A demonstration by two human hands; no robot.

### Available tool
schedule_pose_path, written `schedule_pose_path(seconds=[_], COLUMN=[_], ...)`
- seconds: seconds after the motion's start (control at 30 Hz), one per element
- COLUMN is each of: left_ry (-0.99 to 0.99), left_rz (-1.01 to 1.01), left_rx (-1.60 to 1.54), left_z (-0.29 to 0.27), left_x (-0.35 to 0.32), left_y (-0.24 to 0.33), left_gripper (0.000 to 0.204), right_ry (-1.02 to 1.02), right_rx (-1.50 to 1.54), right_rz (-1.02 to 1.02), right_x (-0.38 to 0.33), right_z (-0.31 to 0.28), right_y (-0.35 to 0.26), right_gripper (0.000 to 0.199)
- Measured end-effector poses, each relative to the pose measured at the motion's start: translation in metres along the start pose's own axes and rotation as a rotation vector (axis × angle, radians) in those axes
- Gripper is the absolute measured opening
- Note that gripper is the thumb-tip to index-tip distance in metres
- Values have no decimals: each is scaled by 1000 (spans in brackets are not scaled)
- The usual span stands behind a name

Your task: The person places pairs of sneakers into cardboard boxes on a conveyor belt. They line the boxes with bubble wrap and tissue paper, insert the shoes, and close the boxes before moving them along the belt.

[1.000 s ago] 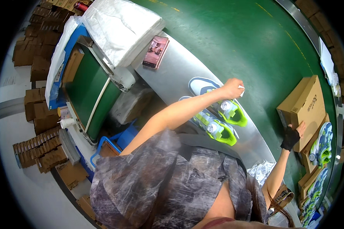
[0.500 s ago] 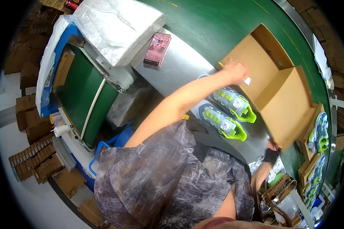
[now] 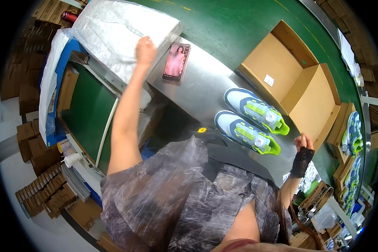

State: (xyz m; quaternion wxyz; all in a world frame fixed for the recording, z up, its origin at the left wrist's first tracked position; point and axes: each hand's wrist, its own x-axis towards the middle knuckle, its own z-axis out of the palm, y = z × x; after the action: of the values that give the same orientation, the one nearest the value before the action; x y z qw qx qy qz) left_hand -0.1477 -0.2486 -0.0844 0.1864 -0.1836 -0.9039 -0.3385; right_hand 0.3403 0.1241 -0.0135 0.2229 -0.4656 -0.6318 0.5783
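The metal worktop (image 3: 193, 90), alongside a green surface (image 3: 227, 27), carries a phone (image 3: 176, 63) and a pair of shoes (image 3: 256, 113), laid side by side just beside an open cardboard box (image 3: 273, 54). Of the hands, the left hand (image 3: 145, 51) is blurred over a white-wrapped stack (image 3: 113, 31), fingers curled, hold indeterminable. The right hand (image 3: 303, 142), fingers partly bent, is at the box's near edge; contact cannot be determined.
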Motion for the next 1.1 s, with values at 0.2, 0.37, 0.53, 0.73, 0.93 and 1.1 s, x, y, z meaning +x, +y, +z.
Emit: schedule_pose_path(seconds=[0.2, 0.37, 0.53, 0.73, 0.93, 1.1], left_ry=[-204, -292, 123, -37, -82, -643], left_rz=[-178, -145, -14, 37, 1164, 805], left_rx=[529, 193, 411, -519, -32, -704], left_z=[-49, -45, -127, -152, -59, -18], left_x=[16, 40, 82, 110, 66, 54], left_y=[-52, -74, -16, 160, 326, 405], left_gripper=[38, 20, 20, 25, 25, 57], right_ry=[-150, -453, -547, -520, -603, -81], right_rx=[-426, -877, -957, -732, 155, 493], right_rz=[-208, -367, -351, -466, -611, -526], right_x=[37, 63, 74, 67, 20, 92], right_z=[90, 159, 171, 175, 211, 173], right_y=[-48, -29, -24, -33, -148, -153], right_gripper=[24, 41, 48, 60, 65, 29])
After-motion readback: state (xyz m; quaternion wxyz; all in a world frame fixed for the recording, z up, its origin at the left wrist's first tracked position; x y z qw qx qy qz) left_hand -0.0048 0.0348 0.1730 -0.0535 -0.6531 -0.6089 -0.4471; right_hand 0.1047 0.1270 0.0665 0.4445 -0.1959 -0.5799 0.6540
